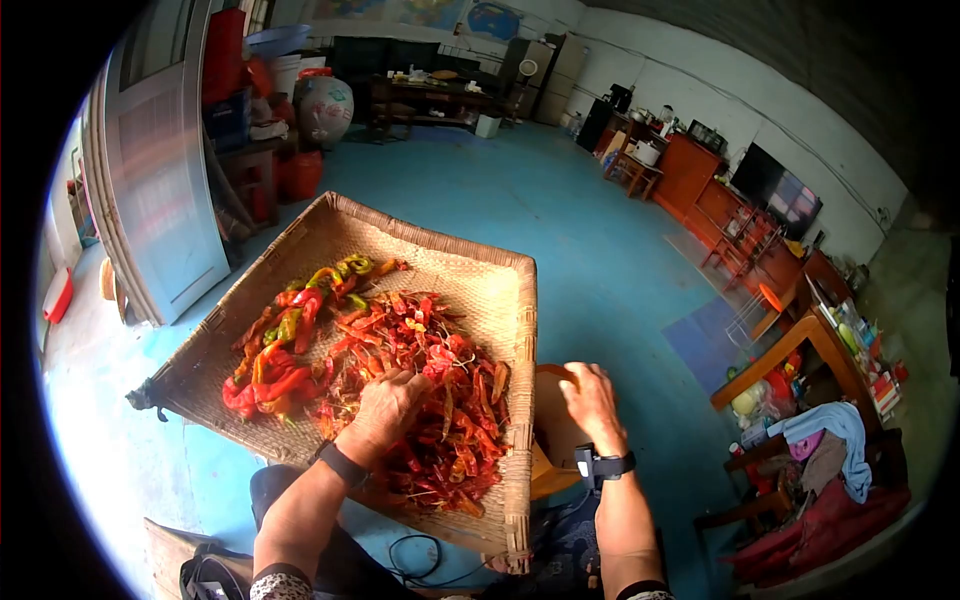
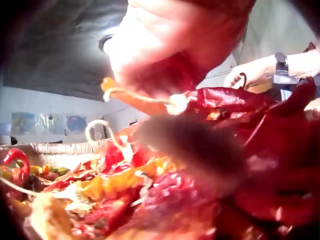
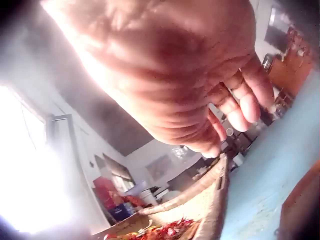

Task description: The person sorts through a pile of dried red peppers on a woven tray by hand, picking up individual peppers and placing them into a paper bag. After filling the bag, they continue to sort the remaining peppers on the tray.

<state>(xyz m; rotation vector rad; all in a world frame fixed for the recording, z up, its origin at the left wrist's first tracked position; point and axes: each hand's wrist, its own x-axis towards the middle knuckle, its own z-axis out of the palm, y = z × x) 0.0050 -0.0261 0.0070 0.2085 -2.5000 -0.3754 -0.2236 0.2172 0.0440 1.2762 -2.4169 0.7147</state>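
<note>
A shallow square woven basket [image 1: 480,263] holds a pile of dried red chili peppers [image 1: 455,430]. Shinier red and green peppers [image 1: 268,380] lie along its left side. My left hand [image 1: 385,405] is down on the dried pile, back of the hand up; whether its fingers grip a pepper I cannot tell. In the left wrist view, a glossy red pepper [image 2: 232,98] lies right by that hand. Past the basket's right rim, my right hand [image 1: 595,400] hovers over a wooden bin [image 1: 555,415], fingers loosely bent, with nothing visible in them.
Blue floor [image 1: 600,250] stretches beyond the basket. To the right stands a chair heaped with clothes [image 1: 840,450], near a wooden frame [image 1: 770,360]. A door [image 1: 165,170] is at the left. A dark cable [image 1: 420,575] runs below the basket's near edge.
</note>
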